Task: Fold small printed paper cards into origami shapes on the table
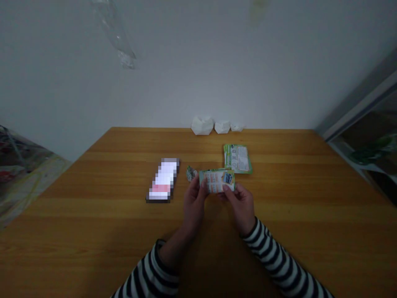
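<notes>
The left hand [194, 203] and right hand [240, 207] are gripping a green printed card [217, 181] by its lower edge, holding it above the wooden worktop [93, 182]. A second green card [237, 159] is lying flat just beyond, a crumpled green wrapper [191, 174] beside the left hand.

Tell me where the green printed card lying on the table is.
In the head view, the green printed card lies on the wooden table, just beyond the card pinched between the left hand and right hand.
</notes>
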`<state>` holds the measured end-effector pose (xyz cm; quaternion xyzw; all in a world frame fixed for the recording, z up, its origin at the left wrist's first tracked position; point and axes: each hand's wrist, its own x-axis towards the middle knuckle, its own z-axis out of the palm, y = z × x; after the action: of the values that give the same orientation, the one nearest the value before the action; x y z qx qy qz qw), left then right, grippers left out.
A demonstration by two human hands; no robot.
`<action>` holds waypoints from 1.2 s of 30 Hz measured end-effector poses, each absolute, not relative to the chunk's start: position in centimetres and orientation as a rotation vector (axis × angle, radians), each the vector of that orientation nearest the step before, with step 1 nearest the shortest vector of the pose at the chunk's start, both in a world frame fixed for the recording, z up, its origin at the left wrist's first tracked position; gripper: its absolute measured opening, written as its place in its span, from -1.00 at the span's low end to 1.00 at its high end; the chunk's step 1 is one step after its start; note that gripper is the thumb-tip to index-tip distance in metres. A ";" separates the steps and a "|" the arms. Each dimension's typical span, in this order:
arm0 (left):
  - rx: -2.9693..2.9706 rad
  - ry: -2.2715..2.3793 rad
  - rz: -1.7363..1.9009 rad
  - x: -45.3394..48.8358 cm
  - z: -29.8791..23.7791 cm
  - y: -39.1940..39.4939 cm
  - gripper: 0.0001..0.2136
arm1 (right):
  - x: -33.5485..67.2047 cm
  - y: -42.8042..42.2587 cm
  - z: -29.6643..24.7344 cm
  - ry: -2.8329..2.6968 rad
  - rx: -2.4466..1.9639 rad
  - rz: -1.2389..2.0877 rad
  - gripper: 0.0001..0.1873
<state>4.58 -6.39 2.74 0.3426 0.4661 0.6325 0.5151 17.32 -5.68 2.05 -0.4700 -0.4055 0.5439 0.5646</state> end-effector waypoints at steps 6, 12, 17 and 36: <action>0.815 1.097 1.485 4.6 2.6 -6.4 -0.66 | 17.6 -5.7 2.0 -0.959 -1.146 1.232 -0.61; 0.776 1.148 1.490 4.6 2.3 -6.3 -0.63 | 17.7 -5.6 1.8 -0.991 -1.160 1.217 -0.61; 0.802 1.137 1.472 4.6 2.4 -6.4 -0.66 | 17.7 -5.6 1.9 -1.012 -1.166 1.190 -0.62; 1.007 1.340 1.490 4.3 2.4 -6.9 -0.67 | 17.9 -5.4 2.3 -0.881 -1.077 1.292 -0.53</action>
<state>4.28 -6.86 2.41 0.4044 0.5380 0.5986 0.4344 17.88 -5.38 2.33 -0.4613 -0.3774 0.5533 0.5819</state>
